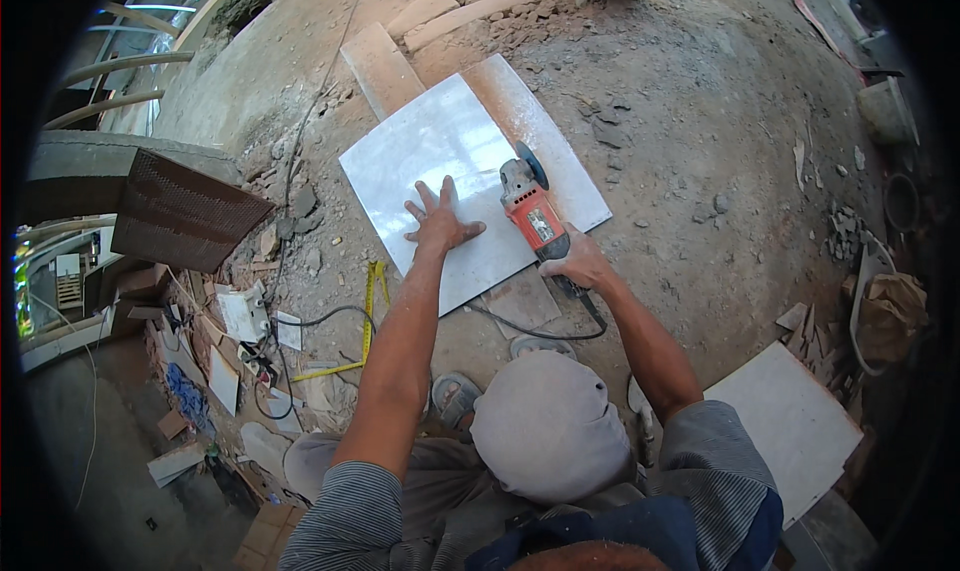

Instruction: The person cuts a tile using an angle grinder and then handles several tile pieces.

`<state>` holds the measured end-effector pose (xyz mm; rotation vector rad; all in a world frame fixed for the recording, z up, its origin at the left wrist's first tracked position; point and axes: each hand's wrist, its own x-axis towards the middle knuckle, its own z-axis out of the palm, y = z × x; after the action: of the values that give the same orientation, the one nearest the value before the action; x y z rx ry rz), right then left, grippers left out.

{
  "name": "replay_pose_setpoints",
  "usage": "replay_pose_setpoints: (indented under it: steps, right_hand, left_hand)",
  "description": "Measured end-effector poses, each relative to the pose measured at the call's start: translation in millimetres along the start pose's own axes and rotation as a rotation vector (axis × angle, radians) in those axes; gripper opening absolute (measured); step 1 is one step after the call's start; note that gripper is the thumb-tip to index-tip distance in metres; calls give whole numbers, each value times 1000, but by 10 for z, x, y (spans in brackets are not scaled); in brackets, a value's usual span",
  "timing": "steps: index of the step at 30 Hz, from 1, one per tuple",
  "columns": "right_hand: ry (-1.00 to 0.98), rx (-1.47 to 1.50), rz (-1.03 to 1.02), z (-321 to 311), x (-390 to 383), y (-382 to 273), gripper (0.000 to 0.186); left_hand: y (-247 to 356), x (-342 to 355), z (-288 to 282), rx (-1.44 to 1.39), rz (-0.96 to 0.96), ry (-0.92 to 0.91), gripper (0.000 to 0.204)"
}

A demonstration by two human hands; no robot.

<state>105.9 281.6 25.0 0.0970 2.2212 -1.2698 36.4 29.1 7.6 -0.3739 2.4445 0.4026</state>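
Observation:
A glossy white tile [385, 171] lies flat on the ground in front of me, partly over a second pale tile [575, 176] dusted with orange-brown powder. My left hand [440, 223] rests palm down on the upper tile, its fingers spread. In my right hand [582, 263] is a red angle grinder [535, 219], gripped round its rear body. Its dark disc [532, 165] stands close to the upper tile's right edge; whether it touches cannot be made out. From the grinder's rear a black cord [560, 332] loops away to the left under the tile's near corner.
A yellow measuring strip [369, 316] lies bent on the ground by my left forearm. Offcuts and rubble surround a brown perforated panel [185, 209] at the left. Another large white tile [785, 426] is at the lower right. A bucket [887, 111] stands at the far right.

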Motion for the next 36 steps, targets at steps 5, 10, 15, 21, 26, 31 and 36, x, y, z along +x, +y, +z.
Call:
replay_pose_setpoints:
  steps: [5,10,15,21,26,31,36]
  right_hand:
    - [16,51,-9,-22,203,1,81]
    - [-27,58,71,-68,309,-156,81]
    - [18,32,-26,-36,75,-17,82]
    - [-17,35,-17,-17,-250,152,80]
    - [12,57,-43,14,-76,243,82]
    - [-14,30,-4,-14,130,90,82]
    - [-2,52,20,-15,161,-16,82]
  left_hand:
    - [58,-9,17,-27,2,-9,117]
    - [55,-11,25,-23,2,-16,116]
    - [44,-9,-14,-23,-2,-20,116]
    - [26,-18,-17,-30,2,-21,117]
    - [66,-26,-2,-31,3,-28,117]
    - [50,-23,1,-38,3,-15,117]
    - [42,-12,7,-30,5,-18,117]
